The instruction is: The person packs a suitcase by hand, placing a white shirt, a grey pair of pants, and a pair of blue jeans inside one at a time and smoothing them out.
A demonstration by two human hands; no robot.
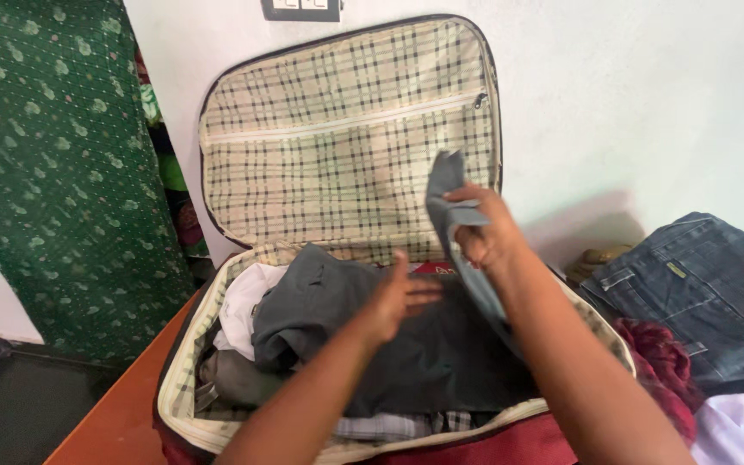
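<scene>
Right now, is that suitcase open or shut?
Open. The suitcase has its checked lid leaning upright against the wall, and dark clothes fill the bottom half.

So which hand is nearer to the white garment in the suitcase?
Left. The left hand lies on the dark grey garment beside the white garment; the right hand is raised farther away, gripping a grey cloth.

No packages, signs or screens can be seen. One small label [676,270] sits on the blue jeans [708,293] at about three o'clock: a short olive-green strip, tilted, near the waistband. Any writing on it is too small to tell.
</scene>
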